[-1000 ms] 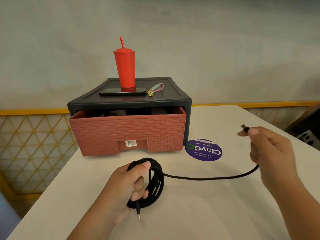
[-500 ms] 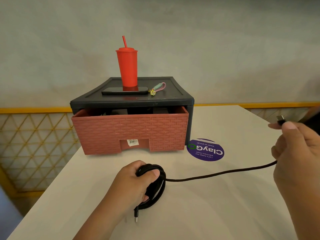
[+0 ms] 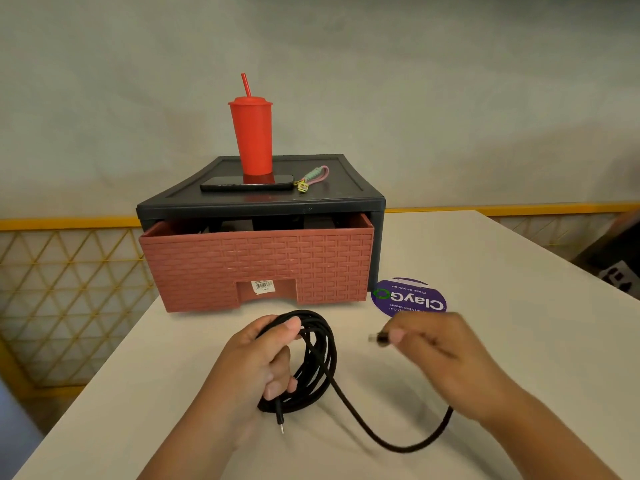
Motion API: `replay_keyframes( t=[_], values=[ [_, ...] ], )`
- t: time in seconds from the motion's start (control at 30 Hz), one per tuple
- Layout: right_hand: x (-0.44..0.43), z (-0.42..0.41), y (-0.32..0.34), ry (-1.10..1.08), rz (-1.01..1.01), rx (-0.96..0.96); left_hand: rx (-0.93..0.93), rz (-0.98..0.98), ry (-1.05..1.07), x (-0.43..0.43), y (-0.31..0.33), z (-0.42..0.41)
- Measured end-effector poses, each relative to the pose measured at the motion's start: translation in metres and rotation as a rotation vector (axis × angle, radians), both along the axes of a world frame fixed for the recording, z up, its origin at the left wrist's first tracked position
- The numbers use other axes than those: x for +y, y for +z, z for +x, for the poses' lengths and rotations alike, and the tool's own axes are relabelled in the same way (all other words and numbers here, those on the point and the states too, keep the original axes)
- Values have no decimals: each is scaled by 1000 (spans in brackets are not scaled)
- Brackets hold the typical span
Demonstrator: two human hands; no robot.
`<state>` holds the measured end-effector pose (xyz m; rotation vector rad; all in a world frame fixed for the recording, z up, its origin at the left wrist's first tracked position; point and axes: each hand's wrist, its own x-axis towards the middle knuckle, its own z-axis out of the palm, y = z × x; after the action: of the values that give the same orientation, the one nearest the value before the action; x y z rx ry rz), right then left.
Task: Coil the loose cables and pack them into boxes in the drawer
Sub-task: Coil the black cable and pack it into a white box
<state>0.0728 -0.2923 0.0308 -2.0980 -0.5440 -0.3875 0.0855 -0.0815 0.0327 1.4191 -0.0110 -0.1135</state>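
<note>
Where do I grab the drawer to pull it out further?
Reach from the front, palm up, into the rectangular recess at the bottom middle of the drawer front. Elsewhere the woven face is flat, with no knob. The left hand and right hand both hold the cable, so free one first.

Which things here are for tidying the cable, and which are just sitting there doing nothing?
For the job: black cable, gripped by the left hand and pinched by the right hand; brick-red drawer, partly open.
Just lying about: red cup, phone and keychain on the cabinet top; purple sticker on the table.
</note>
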Motion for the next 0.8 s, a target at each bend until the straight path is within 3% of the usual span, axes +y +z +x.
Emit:
replay_keyframes(
  t=[0.1,0.27,0.8],
  values=[
    [5,2,-5,25,-283,74,32,-83,-22,-3,3,-3],
    [11,3,-11,-21,-429,120,81,-148,-90,-11,4,-9],
    [25,6,-19,72,-38,195,273,-409,-197,-10,10,-14]
  ],
)
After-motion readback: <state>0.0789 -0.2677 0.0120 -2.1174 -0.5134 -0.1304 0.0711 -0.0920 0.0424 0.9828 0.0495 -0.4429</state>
